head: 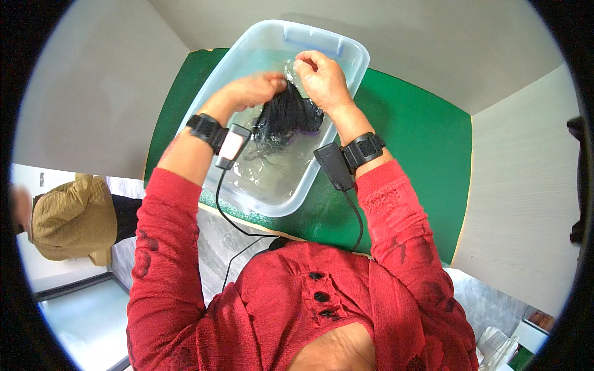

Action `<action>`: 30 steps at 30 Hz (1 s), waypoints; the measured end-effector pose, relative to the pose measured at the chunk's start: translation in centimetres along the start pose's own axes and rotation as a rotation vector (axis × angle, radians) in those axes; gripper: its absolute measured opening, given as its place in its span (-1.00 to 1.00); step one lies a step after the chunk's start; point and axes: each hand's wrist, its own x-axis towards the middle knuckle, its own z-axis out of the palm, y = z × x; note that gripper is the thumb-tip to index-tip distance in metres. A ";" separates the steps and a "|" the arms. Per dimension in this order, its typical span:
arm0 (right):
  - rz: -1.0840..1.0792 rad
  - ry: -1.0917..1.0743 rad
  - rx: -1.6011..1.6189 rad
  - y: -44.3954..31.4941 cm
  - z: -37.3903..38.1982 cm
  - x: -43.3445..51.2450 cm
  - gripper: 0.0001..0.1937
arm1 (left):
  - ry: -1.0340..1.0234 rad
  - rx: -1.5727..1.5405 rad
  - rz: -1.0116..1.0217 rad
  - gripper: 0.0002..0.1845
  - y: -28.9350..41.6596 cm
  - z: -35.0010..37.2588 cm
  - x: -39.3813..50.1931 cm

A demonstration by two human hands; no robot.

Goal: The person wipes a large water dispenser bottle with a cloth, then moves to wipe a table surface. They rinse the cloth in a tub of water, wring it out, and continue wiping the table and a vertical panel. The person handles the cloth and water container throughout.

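Note:
A translucent plastic tub (361, 60) holds cloudy water (260, 178). Bunched in it is a soaked black cloth (285, 113), partly under the surface, with a purple edge at its lower right. My left hand (257, 89), blurred, pinches the top of the cloth with thumb and fingers. Above and to the right of the cloth, my right hand (322, 79) is raised over the water with its fingers curled in. Whether anything is between those fingertips I cannot tell. Water glints between the two hands.
The tub stands on a green tabletop (408, 153) enclosed by pale panels (515, 185). Black wrist straps carry small devices (234, 146) whose cables run down towards my body. A person in a tan jacket (74, 218) is off to the left.

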 end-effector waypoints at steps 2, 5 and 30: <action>0.146 -0.117 0.079 -0.8 -0.1 0.1 -0.57 | 0.030 -0.301 0.081 -0.58 2.2 -2.2 -2.9; 0.089 -0.411 0.342 -1.9 -0.8 0.0 -0.36 | 0.137 -0.678 0.308 -0.61 4.7 -4.5 -4.9; 0.130 -0.334 -0.337 -1.4 -0.8 -0.1 -0.62 | 0.259 -0.005 -0.086 -0.63 -1.2 0.3 4.0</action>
